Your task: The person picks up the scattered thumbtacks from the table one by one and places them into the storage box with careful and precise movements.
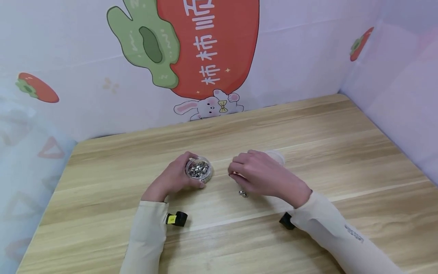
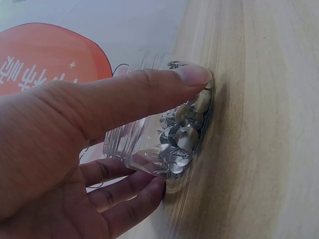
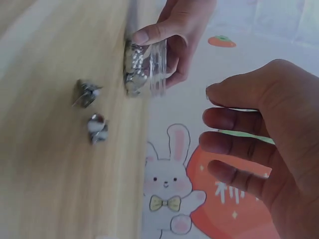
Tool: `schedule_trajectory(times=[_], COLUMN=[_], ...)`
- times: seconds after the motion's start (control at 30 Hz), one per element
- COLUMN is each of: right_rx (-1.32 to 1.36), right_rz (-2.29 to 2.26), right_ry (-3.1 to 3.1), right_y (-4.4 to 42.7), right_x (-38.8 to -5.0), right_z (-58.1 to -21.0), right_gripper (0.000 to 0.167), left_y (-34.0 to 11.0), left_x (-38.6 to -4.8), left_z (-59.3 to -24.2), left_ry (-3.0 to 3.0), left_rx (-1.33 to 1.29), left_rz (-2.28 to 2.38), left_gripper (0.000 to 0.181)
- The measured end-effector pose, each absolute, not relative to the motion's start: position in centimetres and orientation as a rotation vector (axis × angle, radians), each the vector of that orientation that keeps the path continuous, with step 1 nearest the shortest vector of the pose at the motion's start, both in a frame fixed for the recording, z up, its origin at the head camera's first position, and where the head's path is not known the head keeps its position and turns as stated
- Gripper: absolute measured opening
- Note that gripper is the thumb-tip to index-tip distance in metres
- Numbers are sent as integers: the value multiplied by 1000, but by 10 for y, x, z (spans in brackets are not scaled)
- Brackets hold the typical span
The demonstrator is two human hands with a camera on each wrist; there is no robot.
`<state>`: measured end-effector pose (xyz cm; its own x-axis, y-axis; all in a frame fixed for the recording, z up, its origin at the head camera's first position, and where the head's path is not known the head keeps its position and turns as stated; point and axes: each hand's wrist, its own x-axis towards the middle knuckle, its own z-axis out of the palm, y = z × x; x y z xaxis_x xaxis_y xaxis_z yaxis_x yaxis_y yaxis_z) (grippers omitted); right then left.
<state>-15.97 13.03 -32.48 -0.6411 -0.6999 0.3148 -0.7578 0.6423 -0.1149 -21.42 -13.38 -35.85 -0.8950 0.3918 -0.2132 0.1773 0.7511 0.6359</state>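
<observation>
My left hand (image 1: 173, 176) grips a clear round jar (image 2: 142, 142) at its side, thumb on one side and fingers on the other. Silver thumbtacks (image 2: 182, 137) fill the jar's lower part, and its top is uncovered. To the right, my right hand (image 1: 258, 173) hovers above the table, fingers loosely bent and apart, with nothing visible between them. Below it, in the right wrist view, lie two small clumps of thumbtacks, one clump (image 3: 86, 93) nearer the jar and another clump (image 3: 97, 128) beside it. In the head view, one clump (image 1: 243, 193) shows by the hand.
A clear round lid (image 1: 276, 156) lies just behind my right hand, partly hidden. The wood-grain table (image 1: 219, 243) meets a wall cloth (image 1: 291, 68) printed with persimmons and a rabbit. Black wrist devices show at both sleeves.
</observation>
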Motion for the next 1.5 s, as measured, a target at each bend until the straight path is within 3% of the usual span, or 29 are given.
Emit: schedule_trajectory(times=[0.33,0.63,0.73,0.9,1.0,1.3,1.5], right_rx=[1198,1106,1093,1063,1062,1068,1066], right_rz=[393,409,412,336,303,318,300], right_ry=[-2636,-2658,-2672,-2715,-2719,-2733,-2728], right_y=[70,65,65,67,67,75,105], right_x=[-192,-200,-202,-205,-206,-195,-173], right_z=[-322,-332,-334,-337,-337,-330,-328], right_gripper=[9,16,30,75,87,88,86], left_y=[-134,-134,-134,-134,-134,-133,-132], left_x=[-215,-216,-216,-215,-215,-215,-214], left_z=[-360,-359,-359,-357,-356,-355,-356], left_ry=[2594,2609,2612,2616,2613,2610,2616], left_rx=[449,457,456,449,444,441,428], left_rz=[929,904,888,875,878,881,877], left_gripper=[77,77,80,87,88,84,83])
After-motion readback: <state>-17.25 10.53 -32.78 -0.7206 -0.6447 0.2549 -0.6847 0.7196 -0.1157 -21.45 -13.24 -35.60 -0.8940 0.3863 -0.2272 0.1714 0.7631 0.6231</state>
